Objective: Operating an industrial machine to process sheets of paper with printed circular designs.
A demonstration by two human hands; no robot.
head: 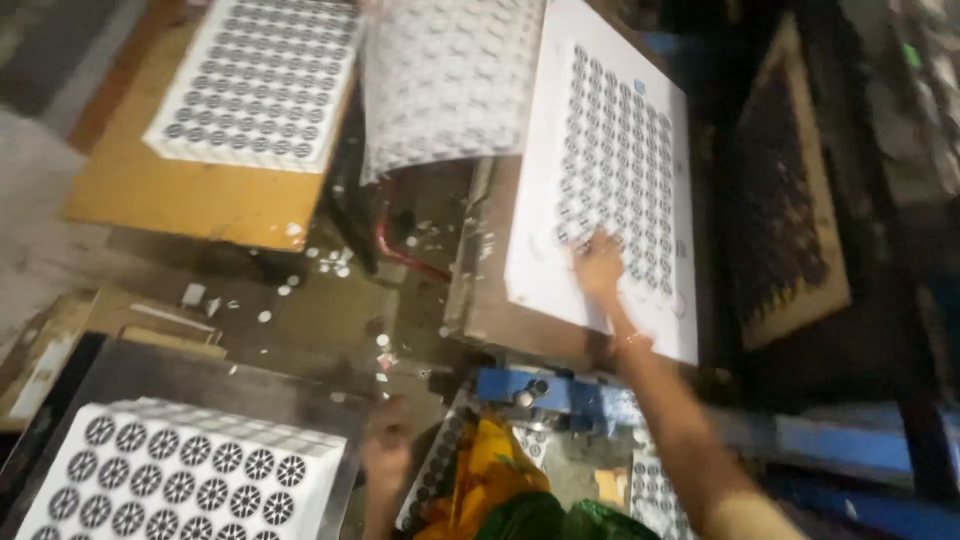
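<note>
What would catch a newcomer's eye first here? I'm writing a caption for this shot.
Probably the white sheet printed with rows of round black patterns at upper right, with the right hand pressed flat on its lower part. Matching printed stacks sit at lower left and upper left on a yellow board. Small white punched discs litter the dark surface between them.
</note>
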